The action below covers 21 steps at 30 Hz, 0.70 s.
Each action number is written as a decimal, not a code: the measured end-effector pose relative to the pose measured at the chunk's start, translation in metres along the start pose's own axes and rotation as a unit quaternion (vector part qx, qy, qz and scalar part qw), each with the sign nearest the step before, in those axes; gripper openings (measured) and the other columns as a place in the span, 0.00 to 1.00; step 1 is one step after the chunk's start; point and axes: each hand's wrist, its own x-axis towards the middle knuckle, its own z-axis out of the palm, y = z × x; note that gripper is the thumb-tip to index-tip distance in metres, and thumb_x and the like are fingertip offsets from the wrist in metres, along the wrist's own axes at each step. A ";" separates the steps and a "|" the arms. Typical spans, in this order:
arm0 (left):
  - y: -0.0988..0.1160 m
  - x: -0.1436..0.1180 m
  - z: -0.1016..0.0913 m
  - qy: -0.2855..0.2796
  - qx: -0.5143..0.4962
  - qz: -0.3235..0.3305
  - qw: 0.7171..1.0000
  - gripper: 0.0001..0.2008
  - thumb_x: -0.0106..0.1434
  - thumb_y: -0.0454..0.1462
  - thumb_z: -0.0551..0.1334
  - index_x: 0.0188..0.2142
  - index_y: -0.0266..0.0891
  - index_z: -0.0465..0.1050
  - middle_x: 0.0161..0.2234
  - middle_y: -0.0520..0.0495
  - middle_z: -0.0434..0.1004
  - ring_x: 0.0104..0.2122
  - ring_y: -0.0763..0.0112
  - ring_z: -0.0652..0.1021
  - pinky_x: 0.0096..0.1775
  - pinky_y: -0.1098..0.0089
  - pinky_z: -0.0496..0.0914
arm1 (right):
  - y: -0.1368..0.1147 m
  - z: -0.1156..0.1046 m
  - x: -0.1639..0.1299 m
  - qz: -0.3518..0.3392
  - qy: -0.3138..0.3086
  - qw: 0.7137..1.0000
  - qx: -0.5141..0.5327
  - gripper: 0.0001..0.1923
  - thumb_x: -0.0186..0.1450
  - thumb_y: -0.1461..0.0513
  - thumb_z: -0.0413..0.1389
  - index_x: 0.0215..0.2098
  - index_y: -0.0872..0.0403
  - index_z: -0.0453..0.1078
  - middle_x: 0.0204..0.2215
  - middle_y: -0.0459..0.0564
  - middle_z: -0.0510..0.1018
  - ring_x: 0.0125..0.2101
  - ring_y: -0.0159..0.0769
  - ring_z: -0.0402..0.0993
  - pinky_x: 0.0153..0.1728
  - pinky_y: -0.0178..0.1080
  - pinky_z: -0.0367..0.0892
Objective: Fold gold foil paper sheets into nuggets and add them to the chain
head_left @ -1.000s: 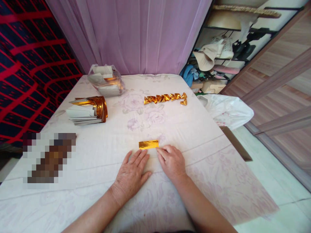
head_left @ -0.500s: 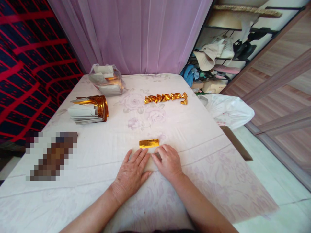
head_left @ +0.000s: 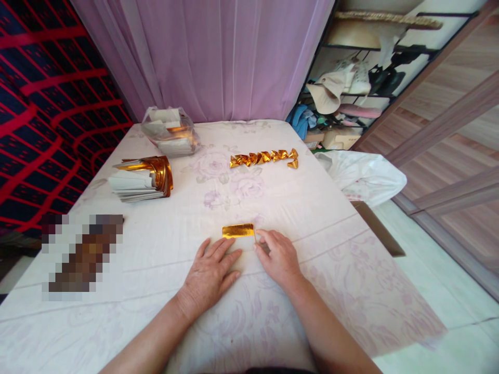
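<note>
A strip of gold foil paper (head_left: pixel 238 230) lies crosswise on the tablecloth in front of me, its shiny side up along the top. My left hand (head_left: pixel 213 265) rests flat with spread fingers, the fingertips touching the strip's near edge. At the paper's right end is my right hand (head_left: pixel 277 255), with curled fingers and the index finger and thumb at the edge, which looks slightly raised there. Farther back, several folded gold foil pieces (head_left: pixel 263 157) stand in a row, with one more folded piece (head_left: pixel 292 163) just in front of its right end.
A fanned stack of foil paper sheets (head_left: pixel 134 186) sits at left, and a clear plastic bag of sheets (head_left: pixel 171 137) behind it. A pixelated patch (head_left: pixel 83 257) covers something on the left. Beyond the table's right edge are a white plastic bag (head_left: pixel 370 176) and a shoe shelf (head_left: pixel 351 93).
My right hand has moved slightly right, from the strip's near side to its right edge. My left hand stays flat at the near edge. The view has shifted slightly.
</note>
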 end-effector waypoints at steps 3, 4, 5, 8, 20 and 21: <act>-0.001 0.002 -0.002 0.026 -0.032 0.006 0.999 0.15 0.66 0.41 0.60 0.51 0.41 0.74 0.60 0.38 0.67 0.58 0.52 0.69 0.58 0.47 0.63 | 0.000 0.000 0.000 -0.005 -0.002 1.000 0.002 0.09 0.64 0.61 0.56 0.43 0.51 0.72 0.33 0.48 0.78 0.36 0.38 0.73 0.37 0.39 0.62; -0.001 0.003 -0.002 0.037 -0.039 0.007 0.999 0.14 0.66 0.40 0.60 0.50 0.39 0.74 0.60 0.37 0.66 0.59 0.52 0.68 0.58 0.48 0.64 | 0.000 0.000 0.000 -0.004 -0.002 1.000 0.001 0.09 0.64 0.61 0.56 0.43 0.51 0.72 0.33 0.48 0.78 0.36 0.38 0.73 0.37 0.39 0.62; -0.002 0.003 -0.002 0.049 -0.046 0.005 0.998 0.14 0.66 0.40 0.59 0.50 0.39 0.73 0.61 0.37 0.66 0.59 0.52 0.68 0.57 0.48 0.65 | 0.000 0.000 0.001 -0.003 -0.001 1.000 0.001 0.09 0.64 0.61 0.57 0.42 0.51 0.73 0.33 0.48 0.78 0.36 0.38 0.73 0.37 0.39 0.62; -0.006 0.005 -0.001 0.087 -0.059 -0.019 0.994 0.14 0.67 0.38 0.58 0.51 0.37 0.69 0.58 0.36 0.69 0.58 0.54 0.69 0.57 0.50 0.66 | 0.000 0.000 0.001 -0.004 0.003 1.000 -0.001 0.08 0.64 0.61 0.58 0.42 0.50 0.73 0.33 0.48 0.78 0.36 0.39 0.73 0.37 0.39 0.63; -0.011 0.008 0.000 0.099 -0.041 -0.057 0.993 0.15 0.66 0.35 0.58 0.53 0.38 0.70 0.45 0.41 0.77 0.45 0.57 0.75 0.50 0.53 0.69 | -0.004 -0.002 0.003 -0.047 0.016 0.999 0.001 0.09 0.64 0.64 0.56 0.42 0.51 0.72 0.38 0.50 0.77 0.39 0.39 0.73 0.40 0.40 0.64; -0.011 0.008 0.000 0.099 -0.045 -0.059 0.992 0.15 0.66 0.36 0.58 0.52 0.38 0.70 0.45 0.41 0.77 0.45 0.57 0.75 0.50 0.53 0.69 | -0.004 -0.002 0.003 -0.052 0.016 0.999 0.002 0.09 0.64 0.65 0.56 0.43 0.51 0.72 0.39 0.50 0.77 0.40 0.40 0.73 0.40 0.40 0.65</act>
